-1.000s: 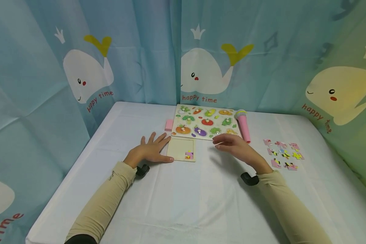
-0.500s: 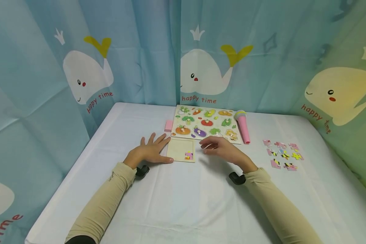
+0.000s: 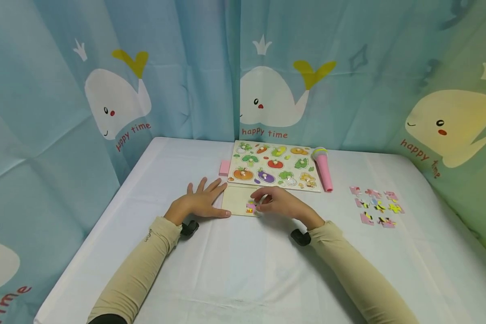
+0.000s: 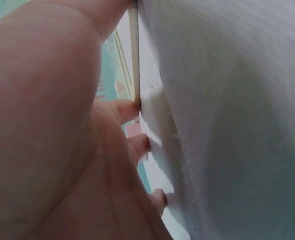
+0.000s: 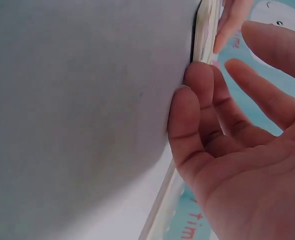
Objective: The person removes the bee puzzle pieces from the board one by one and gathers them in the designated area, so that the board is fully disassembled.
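A small square wooden puzzle tray [image 3: 234,198] lies mid-table, with a pink-and-yellow jigsaw piece [image 3: 249,208] in its near right corner. My left hand [image 3: 199,202] rests flat with spread fingers at the tray's left side; its thumb and index finger touch the wooden edge [image 4: 134,60]. Over the tray's right side hovers my right hand [image 3: 285,204], fingertips by the corner piece. In the right wrist view its fingers are loosely bent, thumb and index finger apart with nothing visible between them, while the lower fingertips touch the tray's side [image 5: 203,37] and the tabletop.
Several loose jigsaw pieces [image 3: 378,207] lie in rows on the right. Behind the tray is a vegetable peg board [image 3: 269,168]. A pink toy microphone [image 3: 324,171] leans along its right side; a pink block [image 3: 224,168] stands at its left.
My right hand has moved left from beside the peg board's front edge to the tray's right side. The left hand and the loose pieces have stayed put.
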Available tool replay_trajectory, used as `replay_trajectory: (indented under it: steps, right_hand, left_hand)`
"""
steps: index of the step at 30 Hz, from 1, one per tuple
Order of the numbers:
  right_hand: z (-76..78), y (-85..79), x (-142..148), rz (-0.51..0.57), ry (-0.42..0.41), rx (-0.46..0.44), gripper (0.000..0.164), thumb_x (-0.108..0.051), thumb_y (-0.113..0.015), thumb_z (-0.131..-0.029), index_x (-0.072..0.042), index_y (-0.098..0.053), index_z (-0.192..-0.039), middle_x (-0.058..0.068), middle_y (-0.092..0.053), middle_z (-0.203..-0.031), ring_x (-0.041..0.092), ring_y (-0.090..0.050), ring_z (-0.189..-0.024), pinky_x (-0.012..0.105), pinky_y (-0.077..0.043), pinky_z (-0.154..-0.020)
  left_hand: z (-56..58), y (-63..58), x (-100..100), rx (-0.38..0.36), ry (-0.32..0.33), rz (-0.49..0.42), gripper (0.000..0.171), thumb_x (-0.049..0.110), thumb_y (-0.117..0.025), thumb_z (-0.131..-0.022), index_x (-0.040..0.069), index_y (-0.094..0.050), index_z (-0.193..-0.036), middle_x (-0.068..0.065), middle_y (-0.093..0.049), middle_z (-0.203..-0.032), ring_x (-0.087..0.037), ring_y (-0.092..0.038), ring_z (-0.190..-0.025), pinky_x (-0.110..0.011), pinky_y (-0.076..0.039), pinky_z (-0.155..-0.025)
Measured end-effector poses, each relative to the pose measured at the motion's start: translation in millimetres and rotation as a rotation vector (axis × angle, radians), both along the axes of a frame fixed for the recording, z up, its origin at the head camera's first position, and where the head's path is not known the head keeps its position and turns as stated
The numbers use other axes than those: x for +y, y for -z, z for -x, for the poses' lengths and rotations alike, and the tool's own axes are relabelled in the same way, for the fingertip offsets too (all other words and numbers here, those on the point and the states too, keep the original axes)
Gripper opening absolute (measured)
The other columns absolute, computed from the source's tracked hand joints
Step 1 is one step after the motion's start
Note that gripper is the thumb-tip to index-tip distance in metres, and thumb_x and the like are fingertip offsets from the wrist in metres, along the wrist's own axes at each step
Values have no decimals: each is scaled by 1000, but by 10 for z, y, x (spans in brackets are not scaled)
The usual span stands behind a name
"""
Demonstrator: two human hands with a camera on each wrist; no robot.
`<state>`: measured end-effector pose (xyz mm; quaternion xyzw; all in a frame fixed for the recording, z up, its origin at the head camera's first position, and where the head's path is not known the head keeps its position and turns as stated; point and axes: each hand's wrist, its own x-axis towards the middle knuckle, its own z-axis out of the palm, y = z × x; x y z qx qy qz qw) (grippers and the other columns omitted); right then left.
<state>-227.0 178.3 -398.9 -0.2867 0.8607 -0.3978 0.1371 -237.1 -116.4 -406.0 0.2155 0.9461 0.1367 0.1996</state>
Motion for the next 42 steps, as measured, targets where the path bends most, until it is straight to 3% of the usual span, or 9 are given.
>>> replay_trajectory:
  steps: [10,24,33,37,42]
  right_hand:
    - [79,-15,-158,-111,-80,19,25,-4,-79,-92,3,-74,-115,5,-67,-96,16,-59,-85,33,-50,-80]
    - [90,37,-216,-77,-91,46,21,2,-80,-89,1,-67,-105,4,-58,-84,16,-50,-79,31,-42,-72]
    - [49,35,-157,-27,-17,-37,11,-3,-76,-97,-3,-70,-106,4,-69,-99,18,-57,-86,35,-48,-80]
    - [60,53,-148,-3,-7,-43,4,0,-71,-99,-2,-70,-103,4,-72,-99,17,-59,-86,32,-50,-80]
    - [58,60,-146,54,51,-32,8,4,-70,-98,-1,-66,-102,6,-67,-95,18,-58,-86,33,-48,-81]
  left_hand:
    - [12,26,14,8,5,18,106,70,-64,-96,21,-11,-175,-6,2,-181,-45,12,-161,-76,6,-120]
    - [1,-15,23,4,-6,19,105,68,-65,-96,21,-13,-175,-7,0,-181,-45,11,-162,-76,6,-120]
    - [13,3,13,-13,-16,5,106,67,-66,-96,21,-11,-175,-6,2,-181,-43,14,-161,-74,9,-120]
    - [37,47,9,-20,-17,0,107,68,-65,-96,21,-9,-175,-5,4,-180,-43,16,-161,-73,11,-120]
    - [59,87,0,-19,-11,0,106,66,-64,-97,22,-7,-175,-4,6,-180,-42,18,-161,-73,12,-120]
